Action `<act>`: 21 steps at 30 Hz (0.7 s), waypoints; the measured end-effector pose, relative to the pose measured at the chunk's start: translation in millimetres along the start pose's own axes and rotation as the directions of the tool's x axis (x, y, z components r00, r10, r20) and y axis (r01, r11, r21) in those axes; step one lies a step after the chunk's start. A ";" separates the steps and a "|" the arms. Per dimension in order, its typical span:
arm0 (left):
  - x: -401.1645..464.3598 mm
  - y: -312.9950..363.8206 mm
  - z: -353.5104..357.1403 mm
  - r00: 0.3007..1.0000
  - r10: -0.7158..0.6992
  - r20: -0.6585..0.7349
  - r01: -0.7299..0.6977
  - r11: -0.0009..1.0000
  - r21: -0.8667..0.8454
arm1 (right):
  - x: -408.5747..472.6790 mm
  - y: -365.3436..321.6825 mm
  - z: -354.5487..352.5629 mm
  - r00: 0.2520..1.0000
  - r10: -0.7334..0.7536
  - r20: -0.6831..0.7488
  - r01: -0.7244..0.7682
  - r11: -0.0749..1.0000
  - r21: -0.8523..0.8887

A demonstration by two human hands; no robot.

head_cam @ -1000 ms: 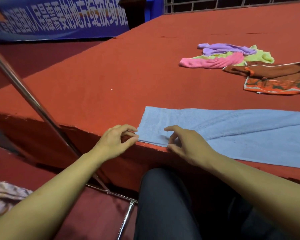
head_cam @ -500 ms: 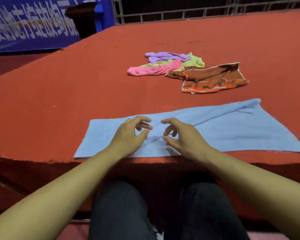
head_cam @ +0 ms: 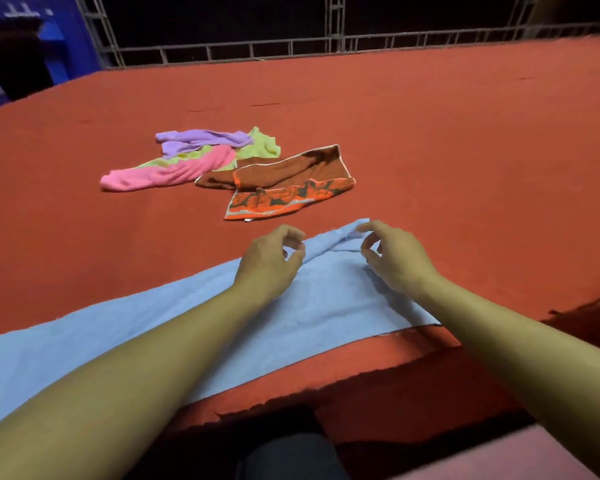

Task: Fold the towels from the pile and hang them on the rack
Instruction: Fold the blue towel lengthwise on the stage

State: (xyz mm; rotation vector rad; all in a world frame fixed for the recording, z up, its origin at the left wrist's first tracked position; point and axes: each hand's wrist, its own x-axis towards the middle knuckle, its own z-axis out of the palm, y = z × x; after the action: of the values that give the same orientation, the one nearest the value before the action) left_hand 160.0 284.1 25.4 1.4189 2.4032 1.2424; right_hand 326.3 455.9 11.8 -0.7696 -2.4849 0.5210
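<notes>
A light blue towel (head_cam: 187, 327) lies flat along the front edge of the red carpeted platform (head_cam: 430, 140). Both my hands hover over its right end with fingers loosely curled. My left hand (head_cam: 269, 263) is above the towel's far edge, thumb and fingers apart with nothing between them. My right hand (head_cam: 394, 259) is close to the far right corner, where the cloth is slightly turned over; its index fingertip reaches that corner and its thumb stays apart from it. Farther back lies the pile: a purple towel (head_cam: 201, 140), a green one (head_cam: 260, 147), a pink one (head_cam: 167, 173) and a brown-orange patterned one (head_cam: 288, 187). The rack is out of view.
A metal truss railing (head_cam: 333, 46) runs along the platform's back edge. A blue banner (head_cam: 0, 74) stands at the far left. The platform's front edge drops off just below the blue towel, with my dark-trousered legs (head_cam: 291, 455) beneath it.
My view swung right, from the towel's left end to its right end. Both hands travelled along the blue towel to its far right corner. The metal rack bar has left the view.
</notes>
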 end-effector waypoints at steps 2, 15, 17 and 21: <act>9.9 0.9 11.8 1.000 0.006 0.001 -0.006 1.000 0.024 | 13.3 8.2 3.3 1.000 -0.005 0.010 0.005 0.999 -0.031; 24.6 0.0 40.3 1.000 0.007 -0.020 -0.005 0.997 0.082 | 45.8 18.5 7.3 1.000 -0.029 -0.003 0.029 0.999 0.021; 23.7 5.2 43.1 0.999 0.048 -0.018 -0.046 0.992 0.118 | 43.4 14.2 -5.8 0.998 -0.041 -0.057 0.045 0.996 0.073; 20.4 26.1 50.9 0.990 0.135 0.032 -0.139 0.960 0.242 | 29.4 11.9 -31.7 0.992 -0.090 -0.091 0.097 0.992 0.086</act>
State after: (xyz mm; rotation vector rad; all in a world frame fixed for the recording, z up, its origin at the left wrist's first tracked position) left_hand 189.3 336.4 15.5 1.6794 2.5582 0.9818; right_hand 327.3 489.5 41.6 -0.6239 -2.3864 0.5502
